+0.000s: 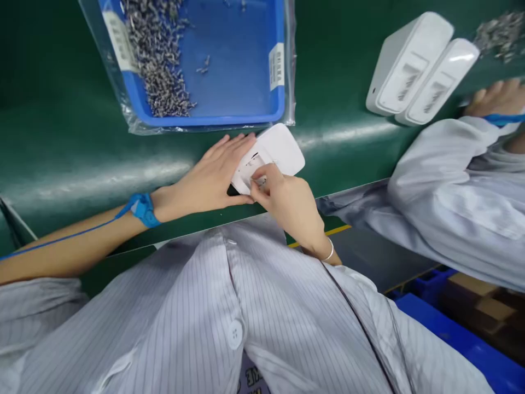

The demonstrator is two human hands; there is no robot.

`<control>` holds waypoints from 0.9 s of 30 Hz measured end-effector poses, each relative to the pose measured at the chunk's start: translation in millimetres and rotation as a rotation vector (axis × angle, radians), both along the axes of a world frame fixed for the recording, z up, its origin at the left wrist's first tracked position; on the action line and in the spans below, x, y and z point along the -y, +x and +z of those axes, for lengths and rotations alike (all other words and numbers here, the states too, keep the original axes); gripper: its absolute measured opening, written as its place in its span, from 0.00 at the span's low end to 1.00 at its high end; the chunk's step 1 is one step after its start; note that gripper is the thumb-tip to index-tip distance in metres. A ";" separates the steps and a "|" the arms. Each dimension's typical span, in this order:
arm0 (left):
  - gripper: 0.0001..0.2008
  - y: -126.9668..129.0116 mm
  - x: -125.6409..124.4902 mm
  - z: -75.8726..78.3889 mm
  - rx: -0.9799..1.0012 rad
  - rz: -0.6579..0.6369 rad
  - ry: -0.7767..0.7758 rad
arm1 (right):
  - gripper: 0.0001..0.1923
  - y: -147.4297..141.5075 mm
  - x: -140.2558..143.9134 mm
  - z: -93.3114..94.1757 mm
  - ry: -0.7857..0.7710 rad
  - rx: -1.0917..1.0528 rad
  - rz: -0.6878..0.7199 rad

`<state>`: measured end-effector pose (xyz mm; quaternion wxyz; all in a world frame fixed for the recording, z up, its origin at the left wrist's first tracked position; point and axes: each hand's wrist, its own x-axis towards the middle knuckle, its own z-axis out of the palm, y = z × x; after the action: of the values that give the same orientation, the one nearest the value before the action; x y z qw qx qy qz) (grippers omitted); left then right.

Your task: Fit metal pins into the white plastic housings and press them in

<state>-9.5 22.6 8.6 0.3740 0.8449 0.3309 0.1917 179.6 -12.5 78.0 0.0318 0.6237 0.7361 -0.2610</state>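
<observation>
A white plastic housing (279, 150) lies on the green belt (82, 148) close to its near edge. My left hand (209, 175) rests flat against the housing's left side and steadies it. My right hand (287, 200) has its fingertips pinched at a recess on the housing's near end; whether a small part sits between them is hidden. A blue wrist strap (143, 209) with a cord circles my left wrist.
A blue tray (246, 109) in a clear bag holds several small metal screws (159, 60) at the back. Two white housings (422, 71) stand at the right, beside a co-worker's sleeve (451, 180) and hand (496, 97). More screws (498, 33) lie far right.
</observation>
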 end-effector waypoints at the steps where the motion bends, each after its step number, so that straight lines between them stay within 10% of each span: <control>1: 0.54 -0.4 -0.6 -1.4 0.017 -0.011 -0.008 | 0.12 -2.0 -1.3 -1.0 0.017 0.056 0.025; 27: 0.50 -0.9 -1.4 -1.7 0.061 -0.011 -0.030 | 0.13 -4.1 8.4 -28.0 0.626 0.110 0.206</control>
<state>-10.4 24.0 6.9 0.3978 0.8347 0.3174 0.2103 175.5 -20.9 50.0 -0.0952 0.5386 0.8370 0.0165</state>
